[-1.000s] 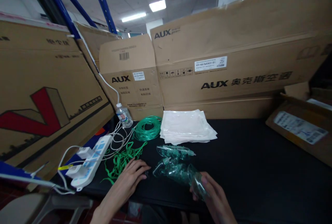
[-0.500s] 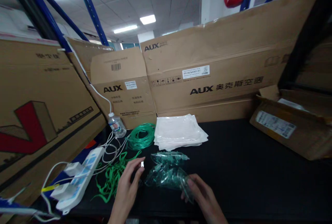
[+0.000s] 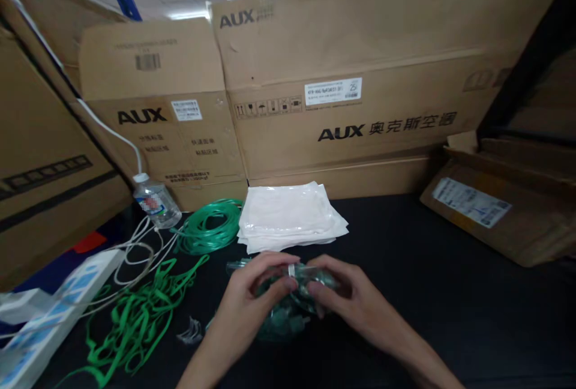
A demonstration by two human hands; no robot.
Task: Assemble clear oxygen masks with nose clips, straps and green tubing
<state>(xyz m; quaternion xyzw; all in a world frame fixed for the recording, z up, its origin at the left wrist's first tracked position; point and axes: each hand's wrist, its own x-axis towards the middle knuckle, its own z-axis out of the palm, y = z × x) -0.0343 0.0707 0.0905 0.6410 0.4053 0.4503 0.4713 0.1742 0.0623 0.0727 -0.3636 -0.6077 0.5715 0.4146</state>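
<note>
clear bottle (image 3: 158, 204), cardboard box (image 3: 499, 209) with contents hidden, right hand (image 3: 347, 288) holding green plastic (image 3: 304, 300)

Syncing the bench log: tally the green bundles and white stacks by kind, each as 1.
Green tubing coil: 1
Green strap tangle: 1
Translucent green plastic pile, partly hidden by left hand and right hand; pieces not countable: 1
White packet stack: 1
Total: 4
</note>
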